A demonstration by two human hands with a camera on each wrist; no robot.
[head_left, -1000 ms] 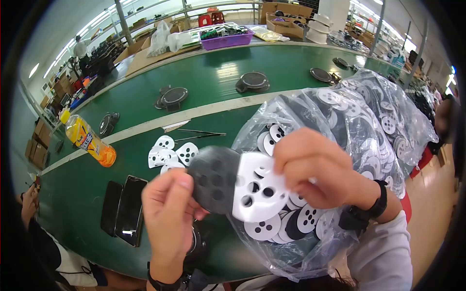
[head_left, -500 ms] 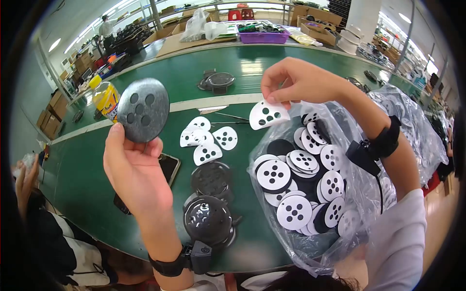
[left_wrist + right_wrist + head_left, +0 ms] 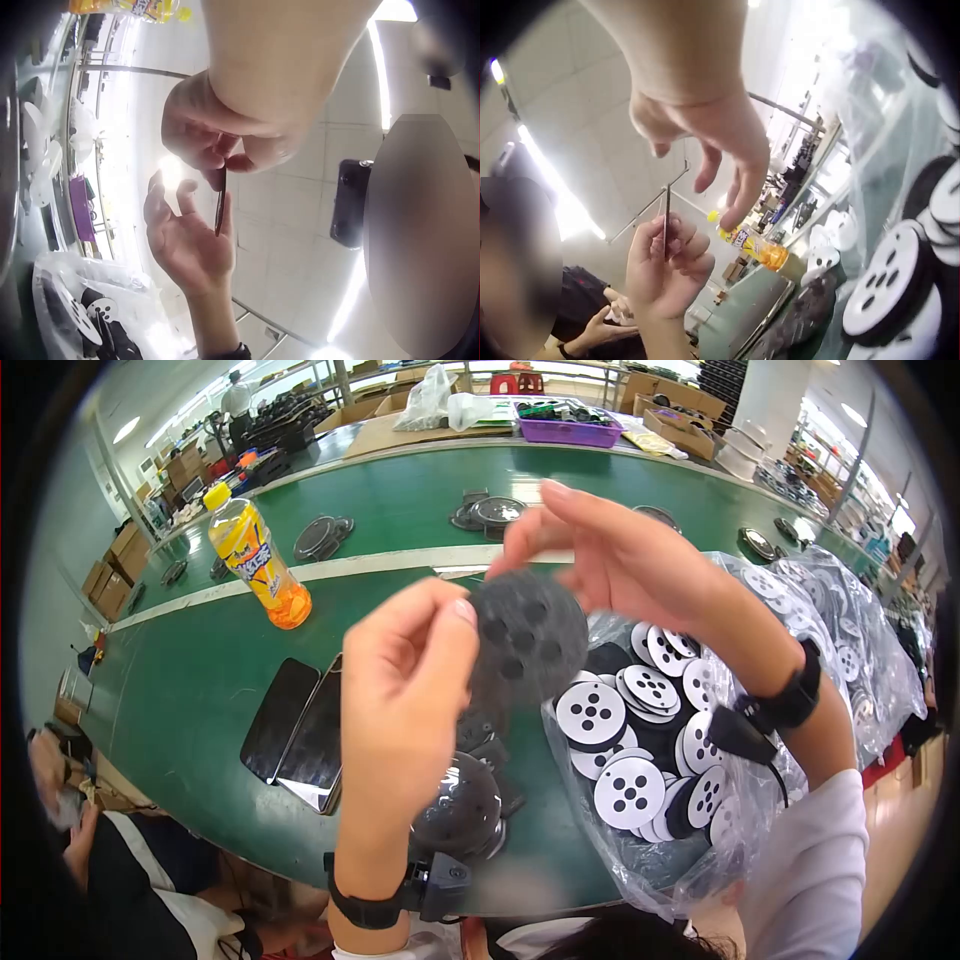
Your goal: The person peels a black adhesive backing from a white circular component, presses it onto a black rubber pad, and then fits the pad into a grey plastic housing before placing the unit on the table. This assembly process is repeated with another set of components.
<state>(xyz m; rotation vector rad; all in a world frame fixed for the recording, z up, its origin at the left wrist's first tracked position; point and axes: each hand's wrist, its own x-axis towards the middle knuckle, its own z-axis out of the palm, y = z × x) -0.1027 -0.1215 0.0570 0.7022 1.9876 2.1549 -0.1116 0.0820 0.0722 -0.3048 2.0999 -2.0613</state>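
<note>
My left hand [image 3: 400,690] pinches a dark round disc [image 3: 530,635] with several holes, held up over the table. In the left wrist view the disc [image 3: 220,202] appears edge-on between thumb and fingers. My right hand [image 3: 640,565] is just beyond the disc, its fingers loosely spread and holding nothing; the right wrist view shows that hand [image 3: 720,135] with a gap to the disc [image 3: 667,225]. Below the left hand stands a glossy dark domed part [image 3: 460,805]. Beside it, a clear plastic bag [image 3: 590,850] lies open, full of white-faced and black discs [image 3: 630,793].
A yellow-capped drink bottle [image 3: 258,560] stands at the left, with two dark phone-like slabs [image 3: 280,710] nearer me. White perforated pieces [image 3: 836,232] lie on the table. Dark round parts [image 3: 322,538] sit on the green strip beyond the pale divider. A second bag [image 3: 850,620] lies at the right.
My right hand earlier pulled a white perforated piece off the disc and held it over the table; now it holds none. My left hand has brought the disc back rightward, close to the right hand.
</note>
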